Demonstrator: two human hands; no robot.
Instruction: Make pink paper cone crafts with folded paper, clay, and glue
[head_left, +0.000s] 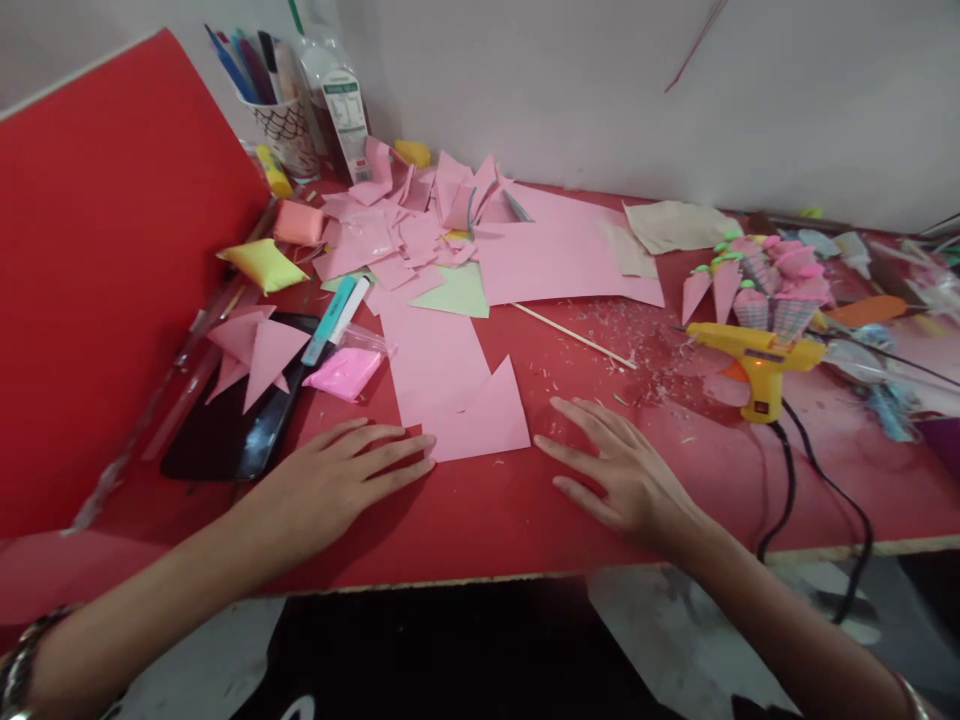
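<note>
My left hand [367, 465] lies flat on the red table, its fingertips at the lower left edge of a pink paper piece [480, 425] with a pointed right side. That piece overlaps a longer pink sheet [427, 350]. To the right of the paper, my right hand [607, 465] rests on the table with fingers spread and nothing in them. Left of the sheet lie a bag of bright pink clay [346, 374], a teal and white cutter or marker [336, 318], and pink paper cones or triangles [274, 355] on a black phone [225, 435].
A yellow hot glue gun [757, 365] lies at the right, its cord over the front edge. Behind it sit several small paper cones [780, 280]. Paper scraps [382, 230], a thin stick [577, 337], and a pen cup [285, 135] stand or lie farther back.
</note>
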